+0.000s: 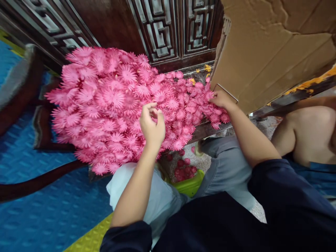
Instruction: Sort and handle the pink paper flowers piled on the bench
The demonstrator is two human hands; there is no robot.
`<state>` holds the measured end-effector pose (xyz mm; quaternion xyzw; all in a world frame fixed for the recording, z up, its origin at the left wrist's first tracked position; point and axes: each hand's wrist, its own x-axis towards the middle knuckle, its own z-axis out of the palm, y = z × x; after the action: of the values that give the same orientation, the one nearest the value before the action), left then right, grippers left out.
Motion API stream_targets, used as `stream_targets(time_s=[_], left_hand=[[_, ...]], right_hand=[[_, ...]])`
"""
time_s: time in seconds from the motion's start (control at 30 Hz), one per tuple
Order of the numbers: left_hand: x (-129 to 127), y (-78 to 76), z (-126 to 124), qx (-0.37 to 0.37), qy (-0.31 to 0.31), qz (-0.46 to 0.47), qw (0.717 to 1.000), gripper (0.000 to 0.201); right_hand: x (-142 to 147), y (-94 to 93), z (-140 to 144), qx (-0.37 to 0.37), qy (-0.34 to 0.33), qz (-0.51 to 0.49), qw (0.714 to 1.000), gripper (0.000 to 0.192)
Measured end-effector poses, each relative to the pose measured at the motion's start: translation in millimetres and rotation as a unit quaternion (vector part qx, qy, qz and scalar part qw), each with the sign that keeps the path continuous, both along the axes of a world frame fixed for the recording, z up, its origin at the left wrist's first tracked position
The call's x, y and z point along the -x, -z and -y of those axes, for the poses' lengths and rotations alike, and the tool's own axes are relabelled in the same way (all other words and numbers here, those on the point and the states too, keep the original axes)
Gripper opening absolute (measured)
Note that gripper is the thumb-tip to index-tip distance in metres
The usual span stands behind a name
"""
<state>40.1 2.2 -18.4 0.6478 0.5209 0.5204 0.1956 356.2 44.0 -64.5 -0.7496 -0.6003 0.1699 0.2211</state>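
Note:
A big heap of pink artificial flowers (115,101) with thin, pointed petals lies before me. Larger ones are massed on the left, and smaller pink flowers (187,99) spread to the right. Over the middle of the heap, my left hand (152,122) is raised with its fingers curled toward the thumb; whatever may be between them does not show. At the right end, my right hand (221,98) reaches down with its fingertips pinched at a small pink flower (209,95), beside the cardboard.
A large cardboard sheet (267,52) stands at the right, with orange-yellow pieces (307,85) along its lower edge. Carved dark wood panels (162,35) rise behind the heap. A green container (190,187) holding dark pink flowers sits between my legs. Another person's bare knee (312,129) is at the right.

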Motion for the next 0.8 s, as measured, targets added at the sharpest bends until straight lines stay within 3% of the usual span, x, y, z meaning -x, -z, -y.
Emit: stream_targets(time_s=[0.07, 0.2, 0.3, 0.37, 0.47, 0.53, 0.6, 0.67, 0.8], left_hand=[[0.4, 1.1, -0.1, 0.002, -0.010, -0.004, 1.000, 0.017], [2.5, 1.2, -0.5, 0.013, -0.032, -0.017, 0.999, 0.017], [3.5, 0.1, -0.1, 0.013, -0.034, -0.012, 0.999, 0.016], [3.3, -0.6, 0.7, 0.009, -0.032, -0.008, 0.999, 0.015], [2.5, -1.0, 2.0, 0.010, -0.025, -0.010, 1.000, 0.015], [2.8, -0.5, 1.9, 0.013, -0.023, -0.012, 1.000, 0.015], [4.4, 0.3, 0.7, 0.015, -0.028, -0.008, 0.999, 0.015], [7.0, 0.8, -1.0, 0.011, -0.034, 0.002, 0.999, 0.015], [12.4, -0.1, -2.9, 0.012, -0.031, 0.009, 0.999, 0.014]], right_hand=[[-9.6, -15.4, 3.3, 0.004, 0.053, -0.032, 0.998, 0.021], [-18.2, -38.6, 10.8, -0.031, 0.097, -0.079, 0.992, 0.026], [-1.0, -46.9, 3.6, -0.090, 0.129, -0.108, 0.982, 0.019], [26.7, -49.7, -7.6, -0.153, 0.127, -0.133, 0.971, 0.010], [84.4, -53.4, -24.5, -0.207, 0.027, -0.181, 0.961, 0.020], [118.0, -56.7, -32.2, -0.163, -0.095, -0.202, 0.961, 0.034], [133.4, -59.4, -37.2, -0.114, -0.175, -0.194, 0.958, 0.041], [124.6, -58.8, -40.8, -0.101, -0.165, -0.152, 0.969, 0.038], [56.4, -42.4, -44.4, -0.082, 0.008, -0.053, 0.995, 0.032]])
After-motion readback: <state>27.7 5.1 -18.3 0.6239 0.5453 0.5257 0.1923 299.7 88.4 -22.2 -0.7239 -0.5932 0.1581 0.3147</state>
